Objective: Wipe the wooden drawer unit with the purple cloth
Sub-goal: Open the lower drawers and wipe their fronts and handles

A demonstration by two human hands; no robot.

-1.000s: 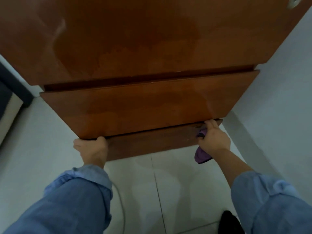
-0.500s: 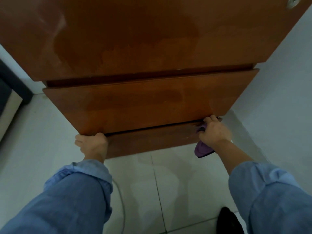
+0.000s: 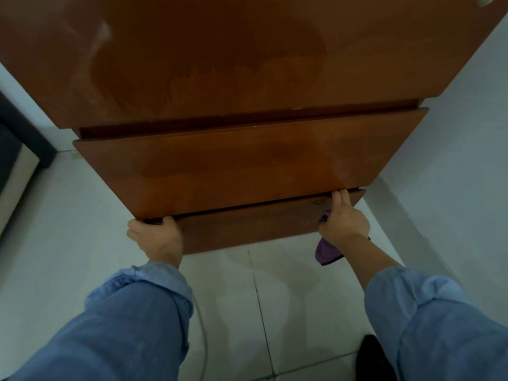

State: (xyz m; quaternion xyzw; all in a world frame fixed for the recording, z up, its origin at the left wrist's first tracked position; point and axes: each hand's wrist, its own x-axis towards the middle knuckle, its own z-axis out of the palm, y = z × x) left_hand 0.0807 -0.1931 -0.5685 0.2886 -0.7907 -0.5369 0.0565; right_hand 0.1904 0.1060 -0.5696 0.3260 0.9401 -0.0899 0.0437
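The wooden drawer unit fills the upper half of the view, seen from above, with its glossy top and two drawer fronts below. My left hand grips the left end of the bottom drawer's upper edge, fingers curled into the gap. At the right end of that edge my right hand has its fingertips in the gap. The purple cloth is bunched in that hand's palm and hangs down below the wrist in front of the drawer's lower right corner.
White floor tiles lie below the unit. A white wall with a skirting board runs along the right. A dark piece of furniture stands at the left edge, a black object at the bottom right, and a thin cable on the floor.
Both hands have shifted slightly up and back together with the bottom drawer edge. The drawer front shows less than a second ago. The cloth stays in my right hand.
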